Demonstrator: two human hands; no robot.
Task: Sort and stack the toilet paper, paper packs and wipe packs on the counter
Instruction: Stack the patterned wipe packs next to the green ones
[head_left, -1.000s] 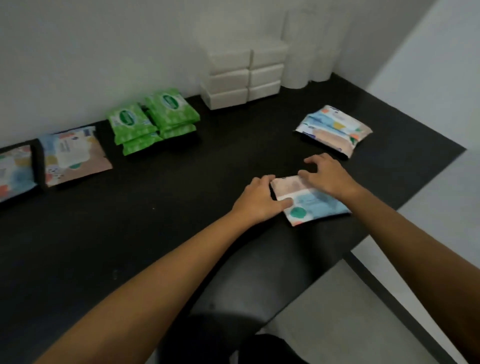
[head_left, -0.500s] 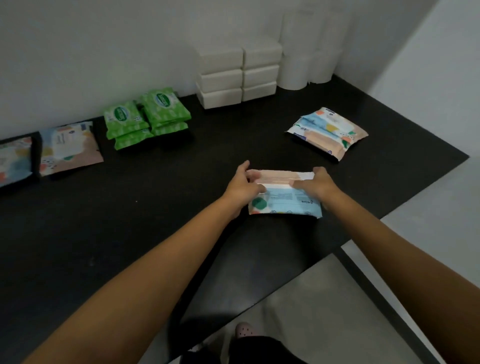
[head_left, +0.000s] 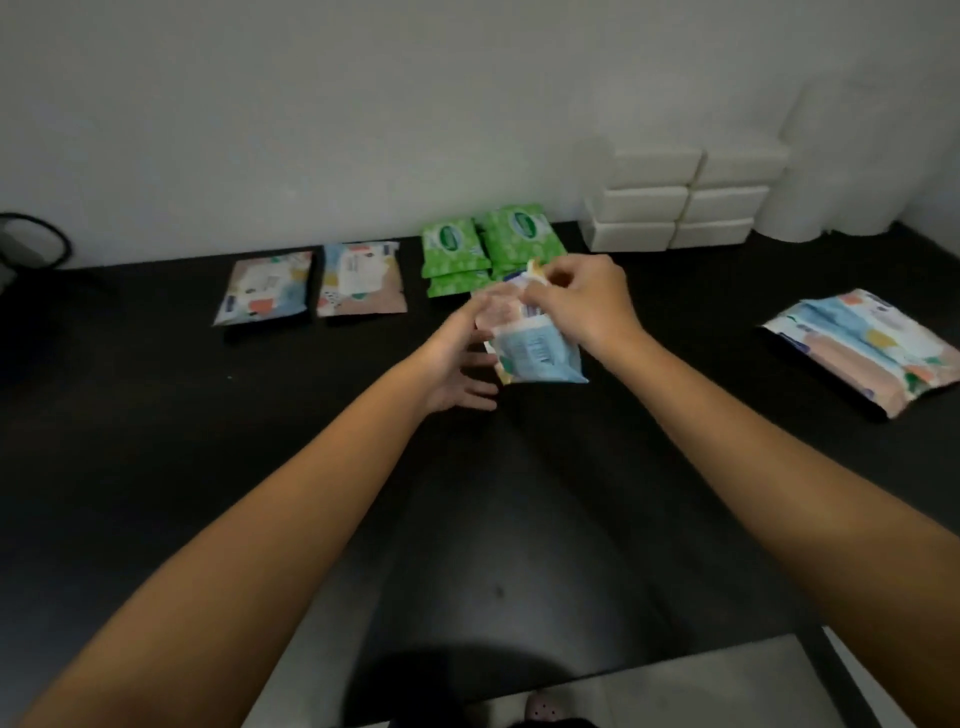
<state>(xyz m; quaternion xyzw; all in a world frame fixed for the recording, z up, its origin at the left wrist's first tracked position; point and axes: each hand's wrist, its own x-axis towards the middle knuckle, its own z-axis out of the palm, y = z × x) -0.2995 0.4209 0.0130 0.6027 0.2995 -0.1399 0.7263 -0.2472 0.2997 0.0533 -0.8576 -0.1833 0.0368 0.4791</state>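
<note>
The person is holding one patterned wipe pack up off the black tabletop, near the middle and just in front of the green wipe packs. The right hand is pinching the pack's upper edge, its grip pressed together on the crimped end. The left hand is lying beside and partly under the pack's left side with its grip spread and fingers straight, seemingly steadying rather than clasping, though blur is making the exact contact hard to read. Judging by the layout, the pack is heading for its own kind: two matching patterned packs are lying flat side by side at the back left, and a loose pile of the same kind is sitting well apart at the right. The white paper packs and the toilet paper rolls are standing stacked at the back right against the wall. To do this step well, the person should probably be supporting the soft pack from below with the spread hand so it is not sagging from the pinched seam. They should also be turning it label up to match the others, clearing the green stacks on the way across, and lowering it flat and square onto one of the two packs.
</note>
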